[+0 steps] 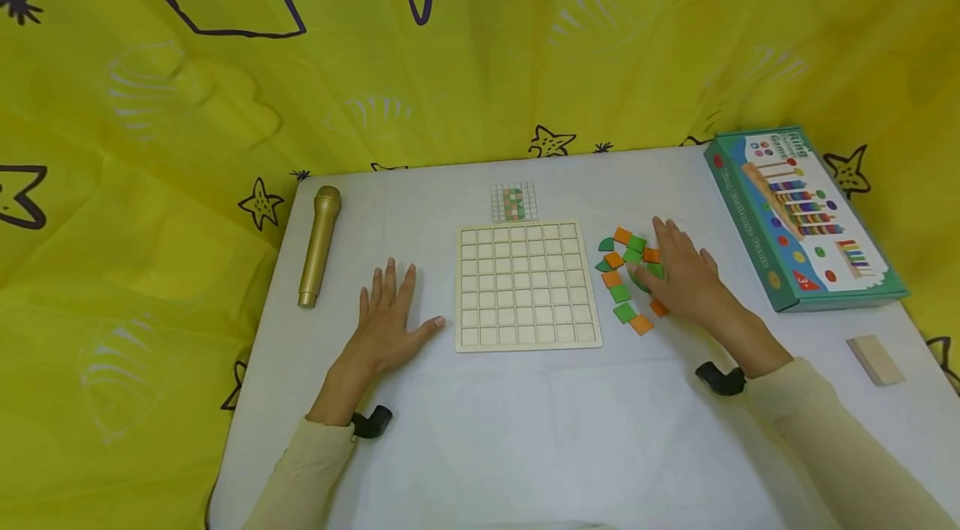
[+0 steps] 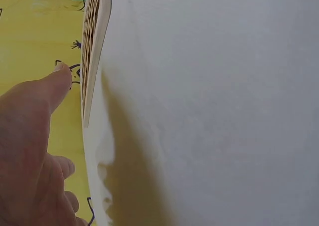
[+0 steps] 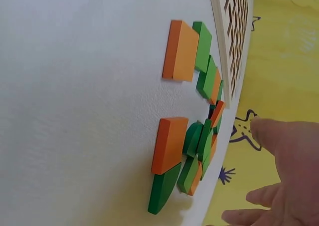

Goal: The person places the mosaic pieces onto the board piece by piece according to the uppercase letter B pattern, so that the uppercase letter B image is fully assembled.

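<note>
My left hand [image 1: 386, 320] lies with spread fingers over the white table, left of a wooden grid board [image 1: 528, 349]; its thumb points toward the board's edge. My right hand [image 1: 686, 276] hovers with extended fingers over a loose group of small orange and green tiles, partly hiding some of them. An orange tile [image 1: 641, 324] and a green tile [image 1: 624, 312] lie at the near end of the group. In the right wrist view, an orange tile [image 3: 169, 145] touches a dark green curved piece [image 3: 163, 188], and the hand is apart from them.
A small pattern card [image 1: 514, 202] lies just beyond the board. A gold microphone [image 1: 319, 247] is at the far left. On the right are a green game box [image 1: 810, 222] and a small wooden block [image 1: 876, 360]. A yellow patterned cloth [image 1: 480, 55] hangs behind the table.
</note>
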The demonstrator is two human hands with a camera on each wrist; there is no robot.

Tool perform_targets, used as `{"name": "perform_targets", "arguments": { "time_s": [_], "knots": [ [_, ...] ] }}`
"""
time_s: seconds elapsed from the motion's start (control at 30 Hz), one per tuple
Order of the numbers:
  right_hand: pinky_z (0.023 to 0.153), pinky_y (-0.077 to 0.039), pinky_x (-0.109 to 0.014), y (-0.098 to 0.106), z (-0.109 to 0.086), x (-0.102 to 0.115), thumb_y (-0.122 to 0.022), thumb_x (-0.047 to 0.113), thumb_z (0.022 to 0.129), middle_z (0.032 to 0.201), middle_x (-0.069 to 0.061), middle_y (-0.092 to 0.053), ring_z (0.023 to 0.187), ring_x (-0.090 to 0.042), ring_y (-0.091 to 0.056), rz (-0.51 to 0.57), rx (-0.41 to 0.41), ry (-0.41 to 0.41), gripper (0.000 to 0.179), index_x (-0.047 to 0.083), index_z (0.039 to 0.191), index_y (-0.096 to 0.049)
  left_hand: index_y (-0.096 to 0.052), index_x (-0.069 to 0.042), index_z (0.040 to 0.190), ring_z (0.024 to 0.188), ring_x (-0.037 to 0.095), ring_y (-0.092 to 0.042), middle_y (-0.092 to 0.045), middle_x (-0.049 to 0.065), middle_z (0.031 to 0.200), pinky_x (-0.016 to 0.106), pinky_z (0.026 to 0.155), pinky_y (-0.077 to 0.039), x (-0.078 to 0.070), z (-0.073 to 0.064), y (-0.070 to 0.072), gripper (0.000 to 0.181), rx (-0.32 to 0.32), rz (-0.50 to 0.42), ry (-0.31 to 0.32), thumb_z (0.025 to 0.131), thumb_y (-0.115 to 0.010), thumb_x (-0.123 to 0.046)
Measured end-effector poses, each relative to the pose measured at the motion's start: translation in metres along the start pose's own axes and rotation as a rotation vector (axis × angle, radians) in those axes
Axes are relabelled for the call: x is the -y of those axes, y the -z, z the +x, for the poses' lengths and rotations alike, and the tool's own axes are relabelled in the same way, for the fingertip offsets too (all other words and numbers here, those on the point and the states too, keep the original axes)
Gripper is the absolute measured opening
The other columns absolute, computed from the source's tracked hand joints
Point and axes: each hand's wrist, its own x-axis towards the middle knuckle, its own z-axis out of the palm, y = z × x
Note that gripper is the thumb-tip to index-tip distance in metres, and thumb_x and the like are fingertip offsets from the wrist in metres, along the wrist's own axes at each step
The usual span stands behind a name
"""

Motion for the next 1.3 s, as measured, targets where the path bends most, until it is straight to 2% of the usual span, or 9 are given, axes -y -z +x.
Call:
{"name": "perform_targets", "arguments": {
  "time_s": [0.13, 0.33, 0.5, 0.67, 1.03, 1.3],
  "knots": [
    [0.118, -0.020, -0.078, 0.001, 0.010, -0.002, -0.064, 0.031, 0.106, 0.169, -0.037, -0.014, 0.154, -0.059, -0.018, 0.068, -0.050, 0.007, 0.089, -0.004, 0.167, -0.008, -0.009, -0.016, 0.172, 0.163, 0.042, 0.011, 0.011, 0.016, 0.177, 0.066, 0.127, 0.004, -0.003, 0.003, 0.002, 0.103, 0.001, -0.013, -0.026, 0.098, -0.055, -0.071],
    [0.116, -0.032, -0.073, -0.003, 0.027, -0.002, -0.064, 0.027, 0.107, 0.160, -0.038, -0.032, 0.146, -0.057, -0.034, 0.138, -0.089, 0.007, 0.073, -0.005, 0.163, -0.029, -0.010, -0.017, 0.171, 0.163, 0.041, 0.009, 0.010, 0.016, 0.177, 0.065, 0.128, 0.002, -0.008, 0.007, 0.003, 0.098, 0.025, -0.034, -0.059, 0.100, -0.055, -0.067],
    [0.117, -0.033, -0.069, -0.007, 0.041, -0.002, -0.063, 0.027, 0.108, 0.154, -0.036, -0.039, 0.140, -0.053, -0.039, 0.153, -0.103, 0.013, 0.064, -0.007, 0.156, -0.040, -0.012, -0.018, 0.171, 0.163, 0.041, 0.007, 0.008, 0.017, 0.177, 0.065, 0.129, 0.001, -0.016, 0.012, 0.001, 0.092, 0.074, -0.047, -0.090, 0.102, -0.055, -0.062],
    [0.114, -0.030, -0.070, -0.010, 0.049, 0.001, -0.064, 0.026, 0.107, 0.149, -0.035, -0.044, 0.137, -0.053, -0.039, 0.154, -0.109, 0.003, 0.057, -0.006, 0.151, -0.048, -0.013, -0.022, 0.171, 0.163, 0.040, 0.006, 0.006, 0.016, 0.177, 0.064, 0.129, 0.000, -0.023, 0.016, -0.002, 0.086, 0.122, -0.019, -0.119, 0.105, -0.051, -0.060],
    [0.108, -0.027, -0.070, -0.014, 0.055, 0.003, -0.059, 0.020, 0.109, 0.144, -0.033, -0.046, 0.132, -0.051, -0.040, 0.151, -0.098, -0.026, 0.041, -0.005, 0.142, -0.056, -0.017, -0.023, 0.171, 0.163, 0.042, 0.003, 0.002, 0.017, 0.177, 0.064, 0.129, -0.003, -0.031, 0.020, -0.002, 0.078, 0.150, 0.017, -0.135, 0.107, -0.051, -0.053],
    [0.106, -0.028, -0.070, -0.012, 0.056, 0.001, -0.056, 0.019, 0.111, 0.141, -0.032, -0.047, 0.129, -0.051, -0.041, 0.136, -0.080, -0.007, 0.038, -0.005, 0.141, -0.055, -0.020, -0.023, 0.171, 0.163, 0.041, 0.003, -0.003, 0.017, 0.177, 0.064, 0.129, -0.005, -0.031, 0.020, 0.000, 0.075, 0.154, 0.031, -0.153, 0.108, -0.051, -0.051]
  ]
}}
